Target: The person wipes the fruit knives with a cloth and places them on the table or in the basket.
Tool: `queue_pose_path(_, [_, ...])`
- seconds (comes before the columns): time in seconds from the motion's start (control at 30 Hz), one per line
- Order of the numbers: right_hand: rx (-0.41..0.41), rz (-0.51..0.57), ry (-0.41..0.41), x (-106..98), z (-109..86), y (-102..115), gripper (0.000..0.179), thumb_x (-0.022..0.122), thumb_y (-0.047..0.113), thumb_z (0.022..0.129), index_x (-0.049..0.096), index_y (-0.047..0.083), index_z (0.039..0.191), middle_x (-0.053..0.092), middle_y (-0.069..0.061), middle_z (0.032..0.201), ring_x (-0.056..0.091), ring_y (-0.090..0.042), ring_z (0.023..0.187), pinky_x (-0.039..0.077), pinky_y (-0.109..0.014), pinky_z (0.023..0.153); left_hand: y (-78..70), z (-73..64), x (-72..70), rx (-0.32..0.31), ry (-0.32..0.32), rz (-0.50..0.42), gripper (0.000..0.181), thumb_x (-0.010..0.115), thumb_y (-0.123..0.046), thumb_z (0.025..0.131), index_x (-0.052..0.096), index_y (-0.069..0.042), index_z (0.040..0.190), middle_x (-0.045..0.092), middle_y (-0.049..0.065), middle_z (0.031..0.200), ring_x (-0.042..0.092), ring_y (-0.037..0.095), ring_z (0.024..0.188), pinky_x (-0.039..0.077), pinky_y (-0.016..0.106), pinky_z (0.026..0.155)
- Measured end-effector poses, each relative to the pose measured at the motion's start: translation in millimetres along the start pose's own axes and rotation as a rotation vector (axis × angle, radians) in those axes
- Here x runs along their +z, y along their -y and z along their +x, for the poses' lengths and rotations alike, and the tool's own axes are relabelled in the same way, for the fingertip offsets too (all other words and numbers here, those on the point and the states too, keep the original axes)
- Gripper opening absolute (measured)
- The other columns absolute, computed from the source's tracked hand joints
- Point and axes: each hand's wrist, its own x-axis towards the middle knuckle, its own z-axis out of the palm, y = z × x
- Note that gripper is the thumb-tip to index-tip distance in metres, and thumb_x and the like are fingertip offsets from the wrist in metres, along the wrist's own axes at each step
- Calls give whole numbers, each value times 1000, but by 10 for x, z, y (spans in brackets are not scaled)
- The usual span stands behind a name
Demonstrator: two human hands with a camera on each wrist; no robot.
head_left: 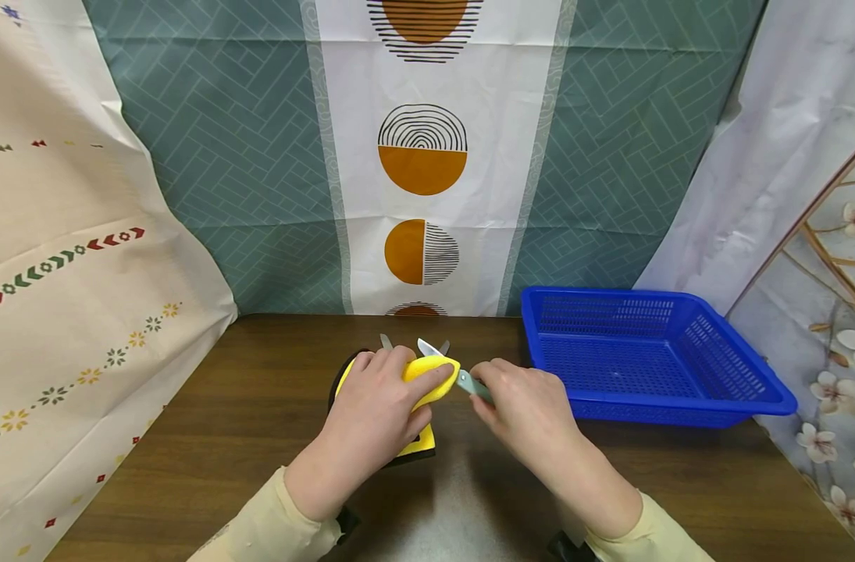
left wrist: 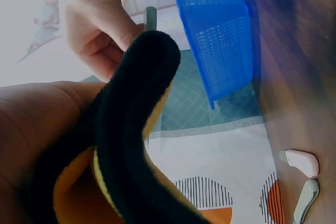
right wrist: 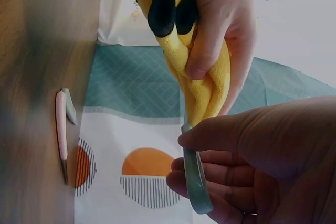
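- One brown wood-grain table carries everything; its back edge meets a teal herringbone curtain whose white middle strip bears four round orange-and-black motifs, the top and bottom ones partly cut off.
- Two more curtains flank it: a cream one with rows of small flowers and arrows on the left, a white one with printed blossoms on the right.
- A blue perforated plastic basket stands at the table's back right corner, near the right hand.
- Toward the middle of the back edge lie a pink-handled knife and a second green-handled knife, close together. In the head view the hands and cloth block all but two blade tips.
- The left hand is closed around a yellow cloth with black edging, above the front-centre of the table, folded about the blade of a green-handled knife; the blade's tip shows beyond the fold.
- The right hand pinches that knife's green handle between thumb and fingers.
- Counted: three knives, one cloth, one basket, three curtains, two hands.
- Whether the cloth's hanging lower part touches the table cannot be told.
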Motion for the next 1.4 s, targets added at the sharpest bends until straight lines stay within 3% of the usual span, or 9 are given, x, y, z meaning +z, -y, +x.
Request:
queue_pose_path(0.53, [-10, -23, 10, -1, -10, 18, 25, 98, 18, 84, 78, 14, 98, 71, 7, 85, 63, -11, 62, 47, -29, 52, -12, -7, 9, 1, 2, 15, 54, 84, -17, 82, 77, -32, 133, 62, 10, 99, 60, 29, 78, 49, 43, 75])
queue_pose_path(1.1, [-35, -37, -21, -7, -8, 29, 25, 97, 16, 83, 76, 15, 96, 68, 8, 81, 60, -11, 59, 45, -31, 49, 114, -8, -3, -28, 17, 55, 53, 87, -21, 84, 78, -31, 135, 64, 11, 102, 60, 31, 80, 48, 44, 71])
queue_pose_path(1.4, [-42, -40, -28, -5, -9, 30, 24, 97, 15, 82, 77, 16, 96, 70, 8, 83, 61, -11, 59, 46, -32, 49, 215, -8, 2, -52, -42, 63, 40, 89, -32, 92, 81, -31, 131, 64, 11, 96, 58, 30, 76, 46, 43, 68])
